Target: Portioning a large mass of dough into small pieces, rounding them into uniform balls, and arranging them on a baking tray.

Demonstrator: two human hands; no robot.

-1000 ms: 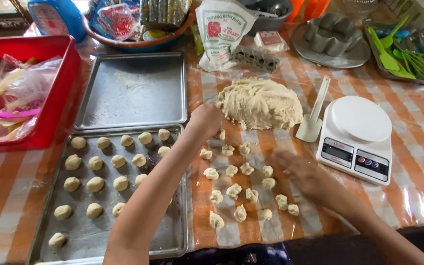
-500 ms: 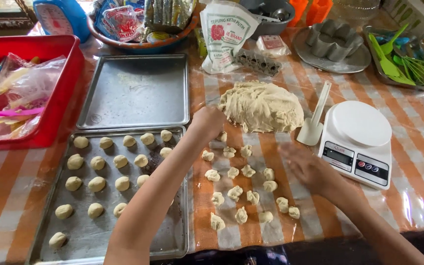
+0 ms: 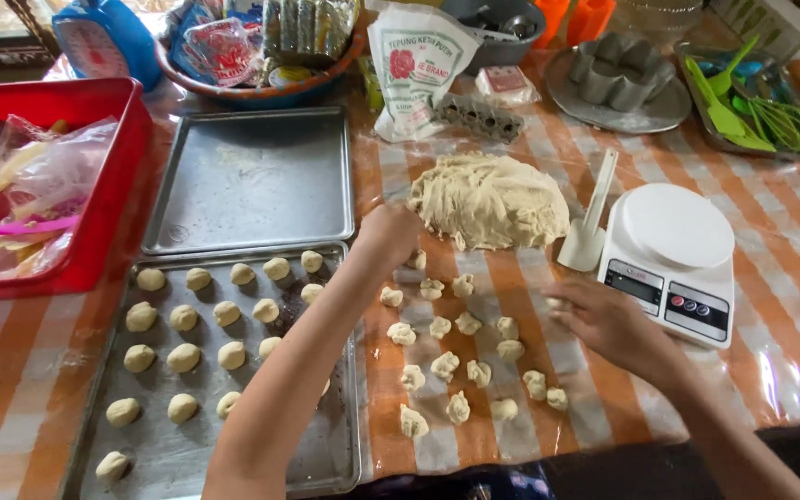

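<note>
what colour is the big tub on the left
Red tub, best seen in the head view.

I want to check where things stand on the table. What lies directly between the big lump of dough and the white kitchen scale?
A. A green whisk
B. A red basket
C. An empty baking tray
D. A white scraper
D: the white scraper lies with its blade down between the big lump of dough and the white kitchen scale, right beside the scale's left edge.

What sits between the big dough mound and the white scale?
In the head view, a white scraper lies between the dough mound and the scale, blade end nearest the scale.
</note>
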